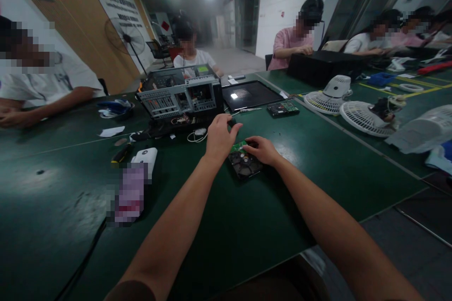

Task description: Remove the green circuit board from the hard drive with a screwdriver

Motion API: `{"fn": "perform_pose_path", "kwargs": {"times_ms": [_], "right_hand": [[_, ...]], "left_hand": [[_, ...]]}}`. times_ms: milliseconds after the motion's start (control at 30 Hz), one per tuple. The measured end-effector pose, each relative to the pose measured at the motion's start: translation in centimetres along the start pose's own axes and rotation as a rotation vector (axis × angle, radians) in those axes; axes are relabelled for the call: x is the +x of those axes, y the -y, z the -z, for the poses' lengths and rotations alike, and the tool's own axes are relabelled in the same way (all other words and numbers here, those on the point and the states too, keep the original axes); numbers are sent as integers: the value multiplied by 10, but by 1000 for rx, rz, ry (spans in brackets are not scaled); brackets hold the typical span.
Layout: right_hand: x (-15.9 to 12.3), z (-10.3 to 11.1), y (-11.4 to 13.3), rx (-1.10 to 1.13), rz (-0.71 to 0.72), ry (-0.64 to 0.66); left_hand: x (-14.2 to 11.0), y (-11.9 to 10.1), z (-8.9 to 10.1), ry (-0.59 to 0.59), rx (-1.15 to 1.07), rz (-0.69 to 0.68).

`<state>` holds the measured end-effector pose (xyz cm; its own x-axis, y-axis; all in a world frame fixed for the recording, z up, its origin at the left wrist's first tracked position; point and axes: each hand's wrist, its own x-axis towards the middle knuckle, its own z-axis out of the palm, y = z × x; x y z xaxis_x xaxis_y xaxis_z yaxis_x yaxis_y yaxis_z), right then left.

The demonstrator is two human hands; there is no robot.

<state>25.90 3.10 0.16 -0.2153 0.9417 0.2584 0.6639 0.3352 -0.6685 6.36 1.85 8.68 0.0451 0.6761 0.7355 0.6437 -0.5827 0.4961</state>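
Observation:
A hard drive point(244, 163) lies on the green table in front of me, its green circuit board facing up at the far end. My right hand point(263, 149) grips the drive's far right part, thumb on the board and fingers curled at the edge. Just beyond the drive's left side, my left hand point(221, 137) is raised with bent fingers around a small dark thing point(232, 122). Most of that dark thing is hidden by the hand. Past the left fingers lies a thin metal tool point(250, 110), its kind unclear.
An opened computer case point(180, 96) stands ahead, with a black panel point(250, 95) beside it. Another hard drive point(282, 108) lies to the right, near white fan parts point(326, 99). At left are a yellow-black screwdriver point(122, 154) and a white device point(145, 157). Several people sit around.

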Motion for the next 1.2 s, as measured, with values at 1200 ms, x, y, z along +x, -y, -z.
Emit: {"fn": "perform_pose_path", "kwargs": {"times_ms": [1200], "right_hand": [[0,1,1,-2,-5,18]], "left_hand": [[1,-11,5,48,6,-71]]}}
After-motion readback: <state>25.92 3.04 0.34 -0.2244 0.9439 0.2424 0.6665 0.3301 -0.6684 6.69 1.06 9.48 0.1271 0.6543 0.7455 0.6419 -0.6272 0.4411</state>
